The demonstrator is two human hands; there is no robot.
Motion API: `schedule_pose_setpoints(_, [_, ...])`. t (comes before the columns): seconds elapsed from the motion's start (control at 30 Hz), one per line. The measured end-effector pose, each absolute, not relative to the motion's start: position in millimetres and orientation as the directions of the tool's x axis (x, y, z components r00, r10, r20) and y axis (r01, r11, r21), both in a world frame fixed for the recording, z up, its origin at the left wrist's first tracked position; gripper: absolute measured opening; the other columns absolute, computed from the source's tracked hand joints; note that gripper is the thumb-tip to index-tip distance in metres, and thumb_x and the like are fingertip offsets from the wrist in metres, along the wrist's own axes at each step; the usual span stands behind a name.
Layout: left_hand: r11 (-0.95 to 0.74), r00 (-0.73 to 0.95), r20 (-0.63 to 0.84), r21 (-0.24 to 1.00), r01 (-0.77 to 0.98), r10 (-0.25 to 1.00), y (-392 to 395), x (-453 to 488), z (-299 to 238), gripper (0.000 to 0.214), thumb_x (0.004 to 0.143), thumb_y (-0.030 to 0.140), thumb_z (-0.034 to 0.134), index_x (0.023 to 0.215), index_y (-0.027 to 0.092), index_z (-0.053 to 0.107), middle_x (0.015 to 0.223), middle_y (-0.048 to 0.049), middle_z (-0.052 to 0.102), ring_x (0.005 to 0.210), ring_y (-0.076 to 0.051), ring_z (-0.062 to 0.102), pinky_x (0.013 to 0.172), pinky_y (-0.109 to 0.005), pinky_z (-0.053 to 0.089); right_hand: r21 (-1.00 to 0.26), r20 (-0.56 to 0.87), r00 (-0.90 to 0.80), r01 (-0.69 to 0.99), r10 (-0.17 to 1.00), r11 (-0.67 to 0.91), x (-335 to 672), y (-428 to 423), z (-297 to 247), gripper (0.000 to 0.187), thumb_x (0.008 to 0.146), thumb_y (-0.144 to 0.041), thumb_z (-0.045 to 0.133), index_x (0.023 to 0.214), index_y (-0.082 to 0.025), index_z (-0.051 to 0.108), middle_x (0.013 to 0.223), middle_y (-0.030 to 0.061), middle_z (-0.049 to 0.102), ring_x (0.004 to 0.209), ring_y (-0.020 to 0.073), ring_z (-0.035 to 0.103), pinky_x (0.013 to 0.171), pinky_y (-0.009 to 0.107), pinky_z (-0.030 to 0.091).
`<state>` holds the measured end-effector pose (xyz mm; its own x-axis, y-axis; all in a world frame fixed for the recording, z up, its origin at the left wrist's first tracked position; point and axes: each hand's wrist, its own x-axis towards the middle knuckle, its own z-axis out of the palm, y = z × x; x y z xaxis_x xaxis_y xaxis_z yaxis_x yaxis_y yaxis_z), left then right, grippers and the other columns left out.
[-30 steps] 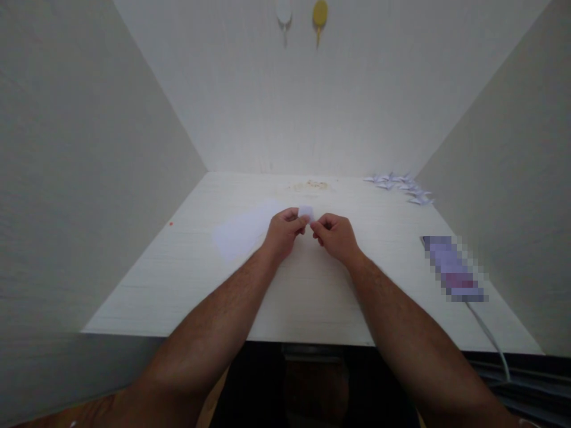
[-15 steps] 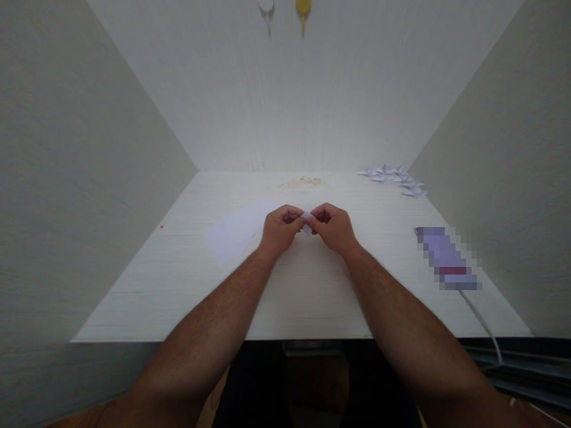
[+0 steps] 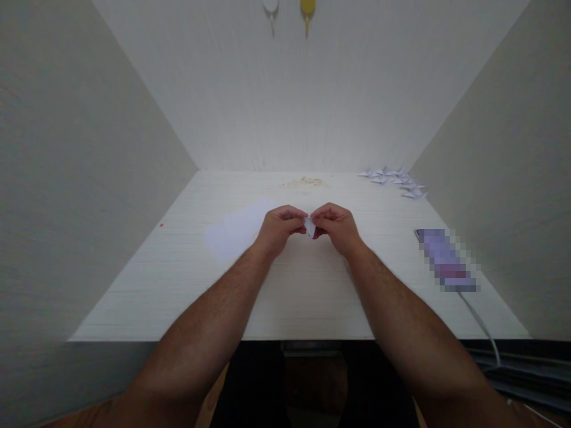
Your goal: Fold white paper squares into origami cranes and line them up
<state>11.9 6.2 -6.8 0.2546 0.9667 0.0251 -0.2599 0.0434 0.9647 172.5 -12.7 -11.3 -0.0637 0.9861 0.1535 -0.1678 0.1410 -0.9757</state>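
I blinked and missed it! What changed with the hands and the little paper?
The right hand moved in against the left hand; both now pinch the little paper, now narrower and pointed. The flat sheets and folded pieces stayed put.

Nothing can be read: the folded paper (image 3: 310, 226) shows no writing, the flat object (image 3: 446, 260) is pixelated.

view: one camera on your head, looking forward and down.
faces: pale wood-grain tabletop (image 3: 307, 291), white panelled back wall (image 3: 312, 101).
nearness: close; your left hand (image 3: 279, 229) and right hand (image 3: 339, 226) sit mid-frame.
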Motion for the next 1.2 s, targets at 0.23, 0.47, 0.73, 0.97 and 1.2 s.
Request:
schedule_pose_setpoints(0.23, [0.099,0.247,-0.030,0.957,-0.272,0.969,6.3,11.8,-2.7,0.015,0.057,0.013,0.071,0.070,0.012,0.065,0.060,-0.0022,0.066,0.050,-0.011,0.060,0.055,-0.026,0.050,-0.975,0.077,-0.065,-0.213,0.995,0.062,173.6,-11.0,-14.1,0.007,0.065,-0.024,0.068,0.069,-0.019,0.065,0.057,-0.0024,0.065,0.050,0.0132,0.062,0.052,0.029,0.056])
schedule_pose_setpoints(0.47, [0.172,0.271,-0.106,0.957,-0.233,0.957,6.0,12.2,-2.4,0.016,0.066,0.025,0.069,0.077,0.014,0.067,0.062,-0.0015,0.064,0.055,-0.012,0.060,0.049,-0.023,0.046,-0.982,0.170,0.002,-0.089,0.985,0.169,172.0,-9.9,-16.1,0.003,0.066,-0.019,0.062,0.066,-0.019,0.065,0.053,-0.0028,0.063,0.048,0.0123,0.060,0.051,0.026,0.052])
schedule_pose_setpoints(0.73, [0.154,0.239,-0.119,0.979,-0.136,0.964,7.4,11.7,-4.5,0.025,0.062,0.028,0.080,0.073,0.013,0.064,0.060,-0.0024,0.065,0.052,-0.011,0.060,0.052,-0.025,0.049,-0.839,0.411,-0.008,0.389,0.912,0.381,173.0,-14.7,-20.0,0.018,0.075,-0.014,0.053,0.076,-0.020,0.070,0.066,-0.0015,0.068,0.054,0.0094,0.055,0.055,0.024,0.044])
schedule_pose_setpoints(0.97, [0.022,0.179,0.005,0.988,-0.152,0.984,7.8,11.9,-5.9,0.026,0.058,0.024,0.082,0.074,0.011,0.066,0.063,-0.0028,0.068,0.056,-0.014,0.065,0.062,-0.030,0.055,-0.945,0.289,0.056,0.176,0.956,0.275,170.1,-12.2,-16.3,0.023,0.072,-0.022,0.067,0.094,-0.020,0.060,0.076,0.0002,0.072,0.057,0.0119,0.062,0.054,0.025,0.051])
schedule_pose_setpoints(1.2, [-0.090,0.164,0.091,0.996,-0.009,0.982,3.7,11.7,0.5,0.021,0.061,0.022,0.080,0.074,0.013,0.066,0.062,-0.0021,0.068,0.057,-0.013,0.065,0.060,-0.027,0.053,-0.965,0.215,0.036,0.158,0.976,0.207,171.7,-14.5,-11.1,0.016,0.072,-0.032,0.072,0.077,-0.017,0.069,0.063,0.0022,0.069,0.057,0.0141,0.065,0.055,0.027,0.051])
